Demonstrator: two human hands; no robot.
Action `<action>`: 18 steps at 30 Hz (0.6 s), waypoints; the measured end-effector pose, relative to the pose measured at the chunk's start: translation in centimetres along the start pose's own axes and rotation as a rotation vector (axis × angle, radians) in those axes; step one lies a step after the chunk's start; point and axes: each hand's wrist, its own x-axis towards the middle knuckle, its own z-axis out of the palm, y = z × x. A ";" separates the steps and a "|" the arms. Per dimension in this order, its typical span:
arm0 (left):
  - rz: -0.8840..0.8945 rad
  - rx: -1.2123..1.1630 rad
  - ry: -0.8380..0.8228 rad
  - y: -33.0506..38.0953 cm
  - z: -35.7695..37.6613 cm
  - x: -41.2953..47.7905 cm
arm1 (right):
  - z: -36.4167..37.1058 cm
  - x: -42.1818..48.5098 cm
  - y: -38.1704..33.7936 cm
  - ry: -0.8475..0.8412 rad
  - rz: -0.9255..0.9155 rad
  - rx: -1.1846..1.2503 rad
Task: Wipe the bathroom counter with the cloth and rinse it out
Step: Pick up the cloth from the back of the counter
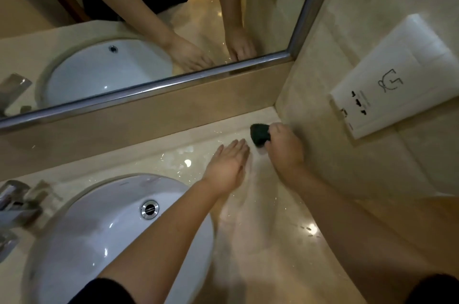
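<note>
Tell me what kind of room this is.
Likely a bathroom: a white sink set in a stone counter, a faucet beside it and a wall mirror above. The right hand grips a cloth at the counter's far corner.

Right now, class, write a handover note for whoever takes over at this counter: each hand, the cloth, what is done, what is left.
Right hand: grips the dark cloth in the far right corner of the counter, by the side wall.
Left hand: open, flat on the counter just left of the cloth.
Sink: to the left, tap at its left edge; no running water visible.
Done: counter between sink and wall glistens wet, so wiping appears under way.
Left: finish wiping, then rinse the cloth at the sink.
</note>
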 end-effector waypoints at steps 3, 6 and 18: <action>-0.025 0.027 -0.012 -0.9 -0.4 0.5 | -0.2 2.6 -0.1 0.016 -0.029 -0.004; -0.048 0.047 -0.038 -1.3 0.0 0.5 | 1.4 3.8 0.3 -0.135 -0.058 -0.080; -0.124 0.030 -0.081 -1.7 3.4 -4.0 | 5.4 -5.1 2.2 -0.340 -0.018 -0.310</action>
